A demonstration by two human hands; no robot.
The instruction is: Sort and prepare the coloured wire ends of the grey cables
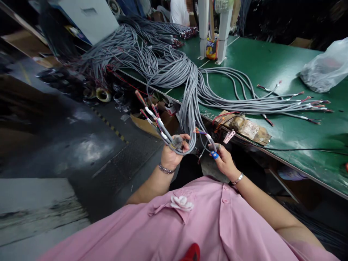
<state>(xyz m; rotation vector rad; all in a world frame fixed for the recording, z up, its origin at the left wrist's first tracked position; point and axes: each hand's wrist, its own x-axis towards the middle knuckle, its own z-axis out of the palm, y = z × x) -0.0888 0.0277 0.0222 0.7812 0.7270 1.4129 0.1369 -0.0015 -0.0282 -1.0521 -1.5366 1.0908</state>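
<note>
Several grey cables (pixel 160 125) with stripped, multicoloured wire ends rest in my left hand (pixel 174 152), whose fingers curl round them near the centre. My right hand (pixel 223 159), with blue tape on a finger, pinches the end of a grey cable (pixel 210 140) whose coloured wires point up and left. The held cables hang in a loop from a large grey bundle (pixel 168 69) that drapes over the edge of the green table (pixel 252 61). More cable ends (pixel 307 105) fan out to the right on the tabletop.
Along the table edge lie a taped cardboard piece (pixel 247 127) and a pink clip (pixel 229 136). White posts (pixel 203 29) rise behind, beside a yellow packet (pixel 211 47). A plastic bag (pixel 326 65) sits at the right. Below the table is an open carton (pixel 146 127). Another person (pixel 179 12) is at the back.
</note>
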